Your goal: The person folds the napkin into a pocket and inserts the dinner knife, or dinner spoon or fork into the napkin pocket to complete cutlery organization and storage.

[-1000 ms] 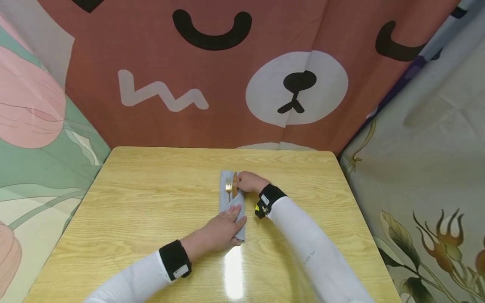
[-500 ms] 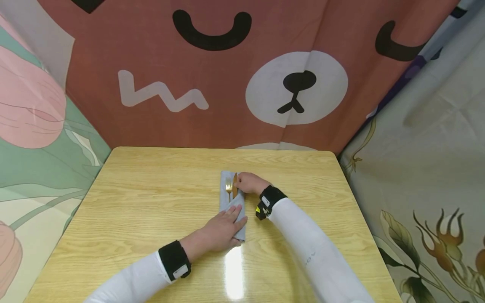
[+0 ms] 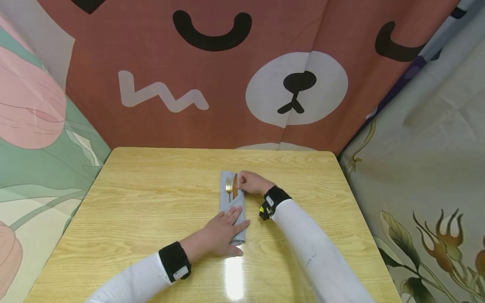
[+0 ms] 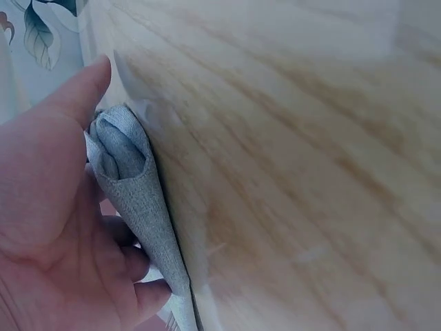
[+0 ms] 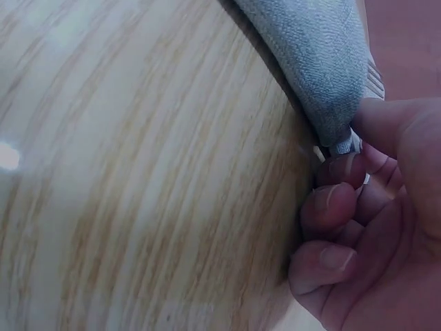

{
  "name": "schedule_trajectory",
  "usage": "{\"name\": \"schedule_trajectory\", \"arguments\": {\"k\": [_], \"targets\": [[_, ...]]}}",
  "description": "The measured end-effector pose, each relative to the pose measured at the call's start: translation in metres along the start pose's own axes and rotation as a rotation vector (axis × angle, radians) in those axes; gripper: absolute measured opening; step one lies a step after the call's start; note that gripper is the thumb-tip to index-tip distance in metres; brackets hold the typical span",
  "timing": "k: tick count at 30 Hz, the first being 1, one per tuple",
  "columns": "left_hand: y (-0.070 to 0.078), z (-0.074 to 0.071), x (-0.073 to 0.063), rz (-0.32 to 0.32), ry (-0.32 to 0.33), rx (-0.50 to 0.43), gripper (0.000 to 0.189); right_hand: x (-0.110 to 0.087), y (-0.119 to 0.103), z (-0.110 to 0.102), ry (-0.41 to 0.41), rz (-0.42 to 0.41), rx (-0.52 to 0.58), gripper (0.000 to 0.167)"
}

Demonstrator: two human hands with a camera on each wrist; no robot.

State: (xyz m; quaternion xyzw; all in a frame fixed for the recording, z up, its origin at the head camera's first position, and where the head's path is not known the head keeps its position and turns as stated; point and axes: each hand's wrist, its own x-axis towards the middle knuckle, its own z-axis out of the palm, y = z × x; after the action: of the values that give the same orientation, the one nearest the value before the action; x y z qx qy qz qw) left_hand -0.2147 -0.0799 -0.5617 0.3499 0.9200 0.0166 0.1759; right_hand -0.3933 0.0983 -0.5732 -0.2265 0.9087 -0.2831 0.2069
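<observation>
A grey-blue cloth napkin (image 3: 223,185) lies folded into a narrow upright strip near the table's middle. A gold fork (image 3: 229,186) and a gold knife (image 3: 235,188) stick out of its folded pocket, their lower parts hidden in the cloth. My left hand (image 3: 221,233) rests on the lower half with fingers extended and thumb spread; in the left wrist view the rolled lower end of the napkin (image 4: 138,200) shows beside the palm. At the upper right edge, beside the knife, my right hand (image 3: 255,184) pinches the cloth between thumb and curled fingers, as the right wrist view shows.
The light wood-grain table (image 3: 151,189) surrounds the napkin on all sides. Behind its far edge hangs a reddish-brown curtain (image 3: 219,84) with a bear print. Patterned cloths hang at the left and right.
My left hand's thumb and little-finger side have spread wider, uncovering the napkin's lower end. My right hand has shifted slightly to the right. Fork and knife keep their places.
</observation>
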Motion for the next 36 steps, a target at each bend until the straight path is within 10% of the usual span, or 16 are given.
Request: {"name": "schedule_trajectory", "arguments": {"k": [36], "targets": [[0.020, 0.021, -0.025, 0.157, 0.008, 0.032, 0.106, -0.038, -0.028, 0.018, 0.220, -0.093, -0.132, 0.017]]}}
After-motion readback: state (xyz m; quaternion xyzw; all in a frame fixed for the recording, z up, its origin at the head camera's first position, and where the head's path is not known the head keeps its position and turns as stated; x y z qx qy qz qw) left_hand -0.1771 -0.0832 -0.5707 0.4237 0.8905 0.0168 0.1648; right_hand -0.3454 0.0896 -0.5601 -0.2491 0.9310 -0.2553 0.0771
